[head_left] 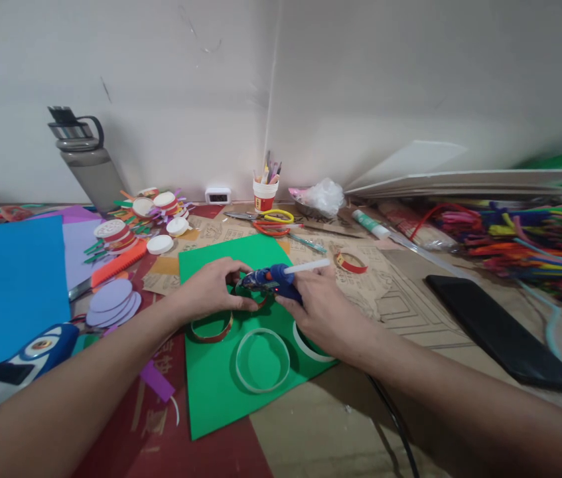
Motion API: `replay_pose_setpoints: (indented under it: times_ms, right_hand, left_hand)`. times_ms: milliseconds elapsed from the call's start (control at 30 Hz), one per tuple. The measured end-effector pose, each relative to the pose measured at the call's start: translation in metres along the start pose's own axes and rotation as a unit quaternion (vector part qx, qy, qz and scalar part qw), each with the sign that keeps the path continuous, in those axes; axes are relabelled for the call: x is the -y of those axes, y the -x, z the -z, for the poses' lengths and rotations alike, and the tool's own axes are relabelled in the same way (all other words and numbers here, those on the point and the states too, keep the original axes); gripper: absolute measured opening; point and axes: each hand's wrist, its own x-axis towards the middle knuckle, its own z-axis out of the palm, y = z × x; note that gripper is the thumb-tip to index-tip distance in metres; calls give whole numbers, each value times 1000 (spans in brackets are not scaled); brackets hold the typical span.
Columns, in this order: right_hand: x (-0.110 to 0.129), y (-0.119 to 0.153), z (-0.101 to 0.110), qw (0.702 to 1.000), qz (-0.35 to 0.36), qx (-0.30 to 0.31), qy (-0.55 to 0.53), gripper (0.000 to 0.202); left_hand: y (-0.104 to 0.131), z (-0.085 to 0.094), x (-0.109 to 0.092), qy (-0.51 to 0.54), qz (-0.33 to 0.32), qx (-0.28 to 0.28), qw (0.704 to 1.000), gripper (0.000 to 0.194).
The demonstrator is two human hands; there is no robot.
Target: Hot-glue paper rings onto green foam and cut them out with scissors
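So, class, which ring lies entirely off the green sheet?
The red ring beyond the right hand, on brown cardboard; the other rings are on or over the green sheet.

1. We have a cardboard-covered table (305,425) before us, brown and red.
2. Under our left hand (213,287) and right hand (328,309) we see a green sheet (215,395) lying on it.
3. Just beyond the right hand we find a red ring (353,267).
4. Right of that hand lies a black slab (499,332) (it looks like a phone to us).
5. Beyond both hands we see a cup (265,201) and a white clock (218,196).
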Motion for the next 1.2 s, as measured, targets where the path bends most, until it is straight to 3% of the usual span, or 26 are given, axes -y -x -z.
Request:
replay_pose_setpoints:
  times_ms: [1200]
  right_hand:
    - [-1,5,7,1000,-6,16,-11,12]
  left_hand:
    - [0,0,0,-1,2,-3,1000,65]
